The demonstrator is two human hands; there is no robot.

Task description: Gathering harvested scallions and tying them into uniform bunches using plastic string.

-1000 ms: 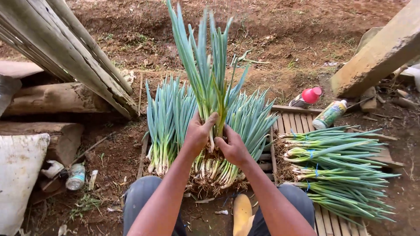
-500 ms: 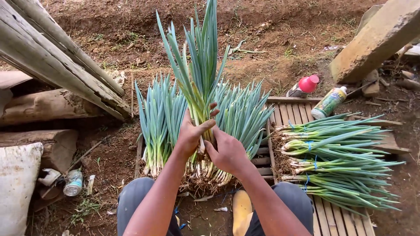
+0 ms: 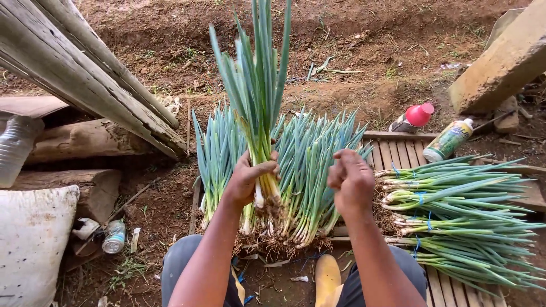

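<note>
Now the right hand [image 3: 351, 181] is pulling away, curling closed on nothing. Left hand [image 3: 250, 181] is gripping the scallion bunch [image 3: 259, 102] upright, its grip pinching the stalks; squeezing low near the roots is keeping them even.

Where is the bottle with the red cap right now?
In the head view, the bottle with the red cap lies on the dirt at upper right, just beyond the wooden slat rack, beside the green-labelled bottle.

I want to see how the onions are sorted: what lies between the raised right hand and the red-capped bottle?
In the head view, between the right hand and the red-capped bottle lie the leaf tips of the loose green onion pile and the wooden slat pallet's rim.
</note>
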